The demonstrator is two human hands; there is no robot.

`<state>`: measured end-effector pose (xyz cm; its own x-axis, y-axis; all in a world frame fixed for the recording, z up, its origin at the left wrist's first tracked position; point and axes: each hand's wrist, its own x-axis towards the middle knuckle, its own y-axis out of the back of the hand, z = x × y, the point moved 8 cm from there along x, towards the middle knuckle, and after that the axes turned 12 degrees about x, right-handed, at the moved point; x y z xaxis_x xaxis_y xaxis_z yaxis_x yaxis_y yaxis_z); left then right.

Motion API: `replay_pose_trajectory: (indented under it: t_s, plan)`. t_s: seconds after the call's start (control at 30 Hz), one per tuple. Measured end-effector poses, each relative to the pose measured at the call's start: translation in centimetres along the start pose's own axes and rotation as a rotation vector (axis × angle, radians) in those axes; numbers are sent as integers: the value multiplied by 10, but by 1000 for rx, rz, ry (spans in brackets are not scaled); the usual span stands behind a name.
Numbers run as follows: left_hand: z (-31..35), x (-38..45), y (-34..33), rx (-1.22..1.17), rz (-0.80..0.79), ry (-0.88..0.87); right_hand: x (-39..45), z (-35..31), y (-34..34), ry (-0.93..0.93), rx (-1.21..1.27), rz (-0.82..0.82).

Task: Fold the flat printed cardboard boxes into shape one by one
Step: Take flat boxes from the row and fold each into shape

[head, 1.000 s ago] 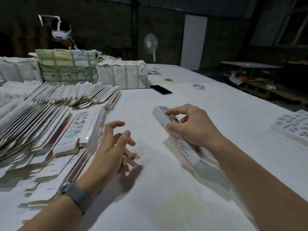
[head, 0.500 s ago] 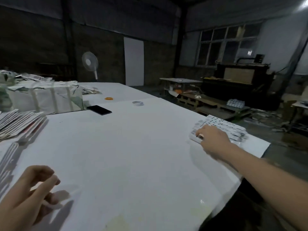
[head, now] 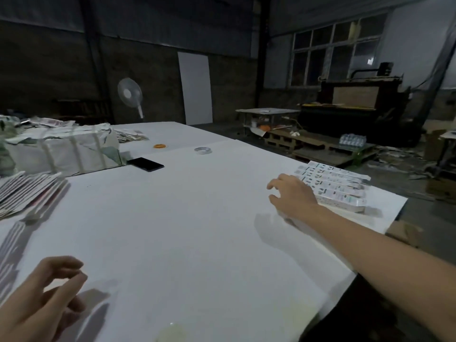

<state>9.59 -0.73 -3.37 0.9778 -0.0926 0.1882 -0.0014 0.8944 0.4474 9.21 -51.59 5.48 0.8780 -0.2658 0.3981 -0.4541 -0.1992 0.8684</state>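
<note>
You are looking across a large white table [head: 187,218] in a dim workshop. Your right hand [head: 293,196] reaches out to the far right side of the table, fingers spread and relaxed, holding nothing, just beside a row of folded printed boxes [head: 338,186] laid side by side near the table's right edge. Your left hand [head: 42,297] hovers low at the near left, fingers loosely curled and empty; the two hands are well apart. The flat boxes still to be folded lie in a fanned stack [head: 27,191] at the left edge of the table, only partly in view. The risks from here seem modest: the folded row sits close to the table's edge, so a careless brush as your right hand draws away could likely push the end boxes toward the drop; and a hasty grab into the fanned stack could lift two blanks at once or spill the fan. Counting what shows: about seven folded boxes in the row, though your hand hides its near end so the number is uncertain; the flat blanks are too many and too overlapped to count. Farther back there is one strapped bundle [head: 66,149], one dark phone [head: 145,164], one orange ring [head: 160,146], one roll of tape [head: 203,150], and one standing fan [head: 130,93] beyond the table.
</note>
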Motion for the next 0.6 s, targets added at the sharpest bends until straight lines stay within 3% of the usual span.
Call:
replay_pose_trajectory:
  t_s: [0.2, 0.37, 0.47, 0.6]
  plan:
    - [61, -23, 10, 213, 184, -224, -39, -144, -28, 226, 284, -147]
    - [92, -35, 36, 788, 393, -392, -90, -271, -56, 404, 536, -318]
    - [72, -28, 48, 1137, 341, -199, -113, -329, -71, 477, 625, -395]
    - [37, -22, 71, 1254, 217, 146, -124, -370, -92, 508, 680, -454]
